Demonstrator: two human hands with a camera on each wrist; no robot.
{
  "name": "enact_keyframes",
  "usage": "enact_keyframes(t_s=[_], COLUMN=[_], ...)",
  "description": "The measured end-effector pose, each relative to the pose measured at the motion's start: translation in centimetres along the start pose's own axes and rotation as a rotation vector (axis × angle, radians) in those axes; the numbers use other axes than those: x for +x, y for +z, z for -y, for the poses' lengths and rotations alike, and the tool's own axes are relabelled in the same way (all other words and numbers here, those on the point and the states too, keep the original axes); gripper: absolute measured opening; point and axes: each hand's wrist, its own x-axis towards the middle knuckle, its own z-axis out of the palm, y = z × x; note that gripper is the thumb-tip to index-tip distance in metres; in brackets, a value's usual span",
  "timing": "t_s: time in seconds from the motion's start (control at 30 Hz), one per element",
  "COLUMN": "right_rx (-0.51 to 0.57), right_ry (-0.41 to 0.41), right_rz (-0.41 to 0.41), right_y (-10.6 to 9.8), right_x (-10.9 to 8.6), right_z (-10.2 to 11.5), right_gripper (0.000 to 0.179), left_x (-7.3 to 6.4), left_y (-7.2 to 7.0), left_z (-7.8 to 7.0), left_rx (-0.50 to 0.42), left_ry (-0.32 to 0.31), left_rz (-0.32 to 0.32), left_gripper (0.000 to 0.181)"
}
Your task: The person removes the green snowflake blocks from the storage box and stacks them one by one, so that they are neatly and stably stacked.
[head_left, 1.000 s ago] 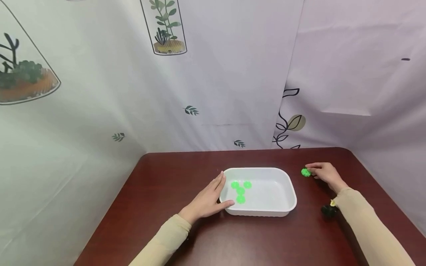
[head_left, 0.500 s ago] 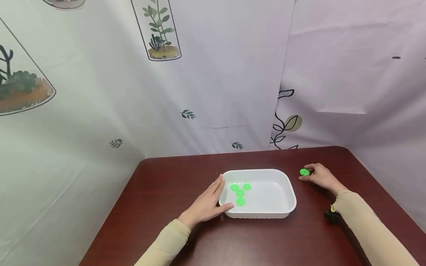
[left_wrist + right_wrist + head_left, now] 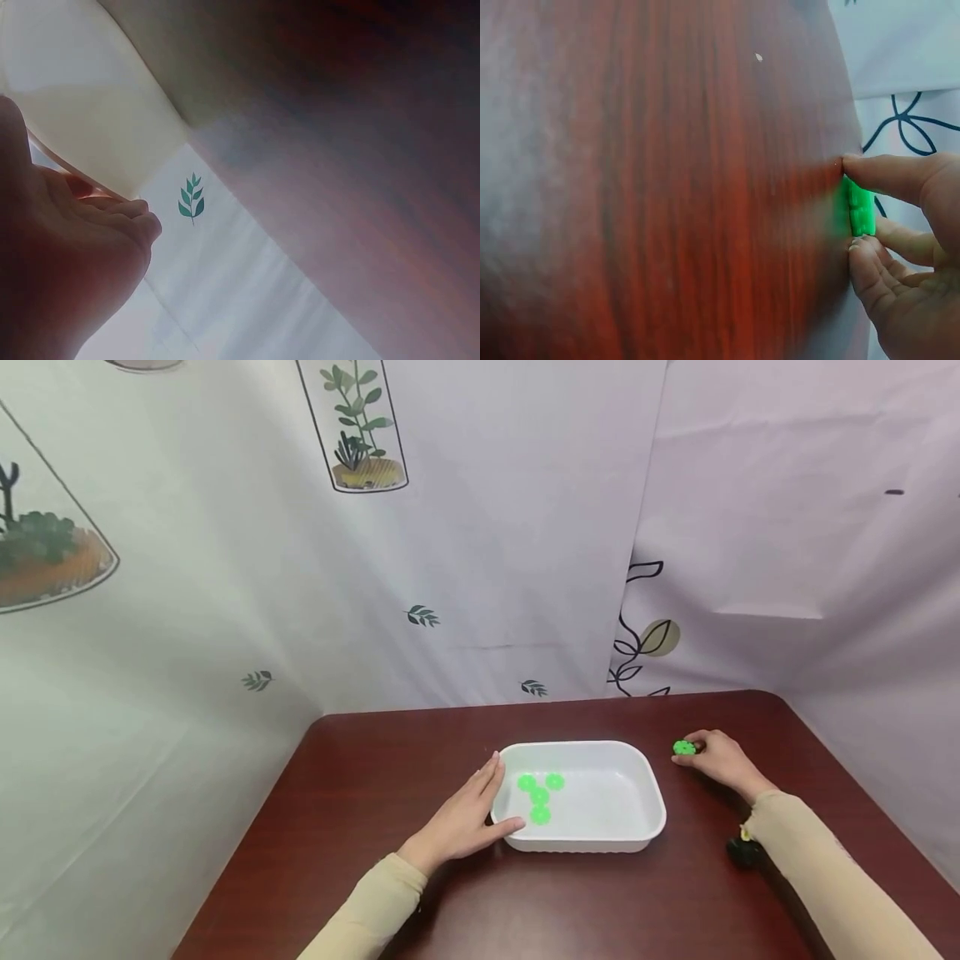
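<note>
A green piece was to the right of the white dish, pinched between the thumb and fingers of the right hand. The left hand touched the dish's left rim, its fingers straight and together, thumb spread apart. Four green discs lay in the dish's left half. Right of the dish, on the tabletop, sat a dark object, perhaps partly hidden by the sleeve.

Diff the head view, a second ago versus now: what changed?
The right hand changed its hold on the green piece: bunched at its right edge before, thumb and fingers now grip its near and far sides. The piece shows no clear shift. Unchanged: left hand against the white tray, four green pieces inside.
</note>
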Motion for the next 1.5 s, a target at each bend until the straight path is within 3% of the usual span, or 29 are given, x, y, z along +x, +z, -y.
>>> enact_keyframes(t_s=[0.5, 0.63, 0.83, 0.97, 1.1, 1.3, 1.5], right_rx=[-0.024, -0.027, 0.049, 0.056, 0.028, 0.038, 0.064], right_ry=[-0.025, -0.025, 0.043, 0.053, -0.014, -0.124, -0.292], right_rz=[-0.020, 0.015, 0.107, 0.107, 0.076, 0.082, 0.103], right_y=[0.3, 0.0, -1.0, -2.0, -2.9, -3.9, -3.2], right_x=[0.1, -0.1, -0.4, -0.2, 0.1, 0.9, 1.4], right_z=[0.1, 0.2, -0.1, 0.4, 2.0, 6.7, 11.2], right_gripper=[0.051, 0.058, 0.075, 0.080, 0.073, 0.069, 0.062], left_x=[0.2, 0.0, -0.2, -0.1, 0.2, 0.1, -0.2], left_y=[0.1, 0.1, -0.1, -0.3, -0.5, -0.7, -0.9], left_z=[0.3, 0.2, 0.1, 0.3, 0.4, 0.2, -0.2], left_rx=[-0.020, -0.024, -0.025, -0.020, -0.011, 0.002, -0.003], left_ry=[0.001, 0.009, 0.031, 0.036, 0.034, 0.022, 0.016], left_rz=[0.004, -0.006, -0.018, -0.018, -0.006, -0.015, -0.016], left_gripper=[0.100, 0.101, 0.102, 0.101, 0.101, 0.100, 0.099])
